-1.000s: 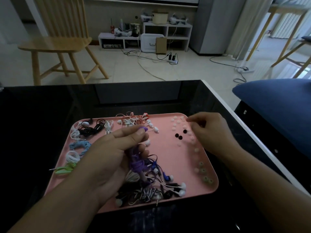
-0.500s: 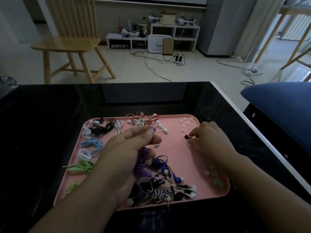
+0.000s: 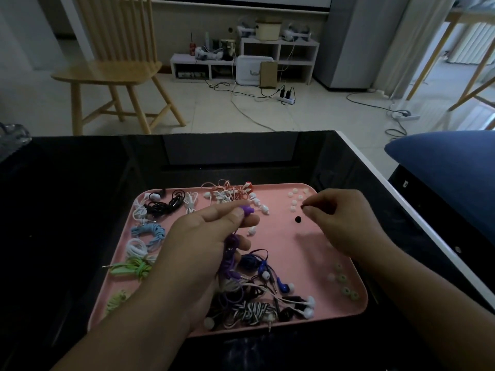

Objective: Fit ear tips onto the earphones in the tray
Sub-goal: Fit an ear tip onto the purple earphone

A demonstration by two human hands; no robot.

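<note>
Earphones lie in coiled bundles across a pink tray (image 3: 321,253) that sits on a black counter (image 3: 80,183); beyond the counter stands a wooden chair (image 3: 112,68) on a tiled floor, and a blue cushion (image 3: 450,167) shows at the right edge. The left hand (image 3: 203,236) hovers over the tray's middle, palm turned inward, its thumb and forefinger making a closed grip on a purple earphone (image 3: 246,210), whose cord hangs down through the curled fingers to the tangle below. The right hand (image 3: 345,220) is raised above the tray's far right part, knuckles up, with its fingertips pinching a small black ear tip (image 3: 303,207) aimed toward the purple earbud, the two just apart. A zebra-striped bundle (image 3: 251,311) and a blue earphone (image 3: 284,286) lie near the front rim, partly hidden by the left wrist. A second black ear tip (image 3: 297,219) rests on bare tray below the right fingertips; white ear tips (image 3: 293,202) cluster near the far right corner, green ear tips (image 3: 345,290) near the right rim.
</note>
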